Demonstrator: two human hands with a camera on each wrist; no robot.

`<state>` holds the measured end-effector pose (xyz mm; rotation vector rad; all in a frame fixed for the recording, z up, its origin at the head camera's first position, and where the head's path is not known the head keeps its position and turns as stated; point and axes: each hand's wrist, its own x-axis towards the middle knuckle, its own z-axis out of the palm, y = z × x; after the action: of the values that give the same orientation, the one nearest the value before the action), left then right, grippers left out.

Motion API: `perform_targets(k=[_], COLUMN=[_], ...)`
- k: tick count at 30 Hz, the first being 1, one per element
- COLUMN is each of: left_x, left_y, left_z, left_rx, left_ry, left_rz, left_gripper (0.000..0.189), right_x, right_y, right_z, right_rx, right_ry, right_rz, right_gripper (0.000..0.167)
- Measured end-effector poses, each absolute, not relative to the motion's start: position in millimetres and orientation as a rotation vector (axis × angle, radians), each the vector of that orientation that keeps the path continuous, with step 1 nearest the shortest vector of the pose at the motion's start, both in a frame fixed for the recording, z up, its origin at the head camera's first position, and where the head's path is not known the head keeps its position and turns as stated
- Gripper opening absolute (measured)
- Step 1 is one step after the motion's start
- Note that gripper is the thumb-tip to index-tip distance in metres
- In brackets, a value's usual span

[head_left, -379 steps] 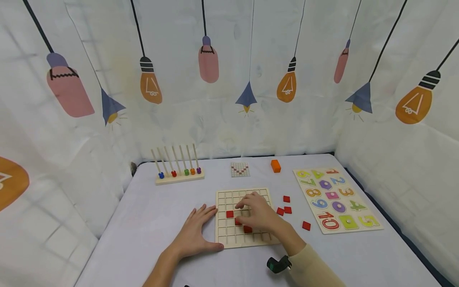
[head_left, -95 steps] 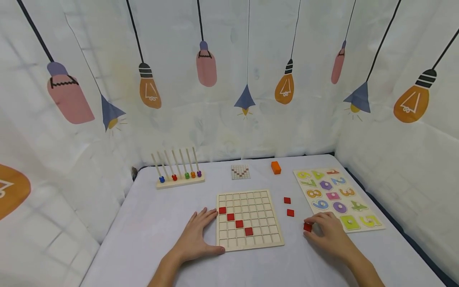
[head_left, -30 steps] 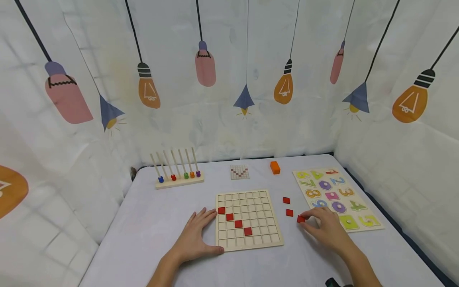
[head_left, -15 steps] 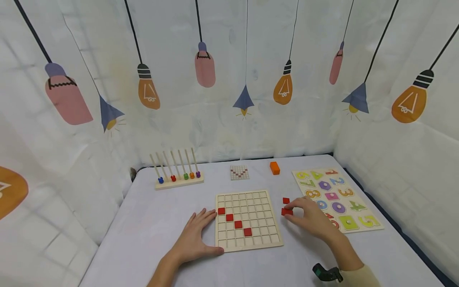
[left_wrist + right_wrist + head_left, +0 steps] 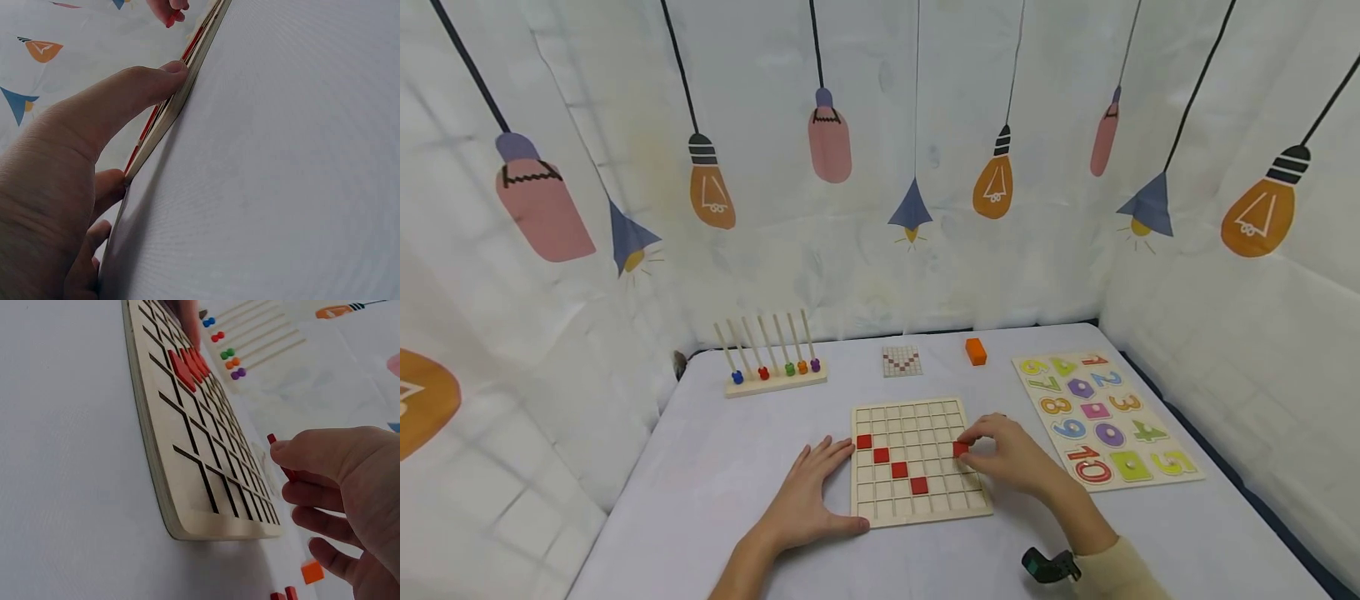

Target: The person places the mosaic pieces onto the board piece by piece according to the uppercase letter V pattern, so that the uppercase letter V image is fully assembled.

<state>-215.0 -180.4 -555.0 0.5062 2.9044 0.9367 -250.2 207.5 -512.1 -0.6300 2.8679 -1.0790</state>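
My right hand (image 5: 1011, 457) pinches a small red square tile (image 5: 960, 449) between thumb and fingers, over the right side of a wooden grid board (image 5: 917, 433). In the right wrist view the pinched tile (image 5: 287, 472) is tilted on edge, apart from the board's cells. Several red tiles (image 5: 899, 470) lie in the grid, forming a diagonal down from the left edge. My left hand (image 5: 808, 500) rests along the board's left side with fingers extended, its thumb (image 5: 169, 72) touching the board's edge near the front corner.
Two loose red tiles (image 5: 284, 594) show in the right wrist view, hidden behind my hand in the head view. A small pattern card (image 5: 902, 361), an orange block (image 5: 975, 351) and a peg bead rack (image 5: 777, 383) stand behind the board. A number puzzle (image 5: 1157, 475) lies right.
My right hand picked up a red tile near the number puzzle and carried it left over the board. Since the oldest frame, the diagonal of tiles has grown. The left hand stays in place.
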Motion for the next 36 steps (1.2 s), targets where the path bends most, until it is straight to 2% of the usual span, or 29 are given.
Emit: perform_targets(k=[19, 27, 36], left_x=[-214.4, -214.2, -214.7], left_y=[-180.3, -180.4, -180.3], left_z=[-554.9, -555.3, -557.3], left_rx=[0.519, 0.521, 0.511], left_ry=[2.909, 2.909, 2.92], left_rz=[0.949, 0.951, 0.933], left_gripper=[0.125, 0.124, 0.125], right_x=[-249.5, -251.2, -251.6], right_y=[174.1, 167.3, 166.2], right_z=[-525.4, -531.1, -535.5], right_rx=[-0.686, -0.869, -0.802], right_ry=[2.854, 2.898, 2.89], right_rz=[-1.057, -0.988, -0.95], right_gripper=[0.02, 0.017, 0.014])
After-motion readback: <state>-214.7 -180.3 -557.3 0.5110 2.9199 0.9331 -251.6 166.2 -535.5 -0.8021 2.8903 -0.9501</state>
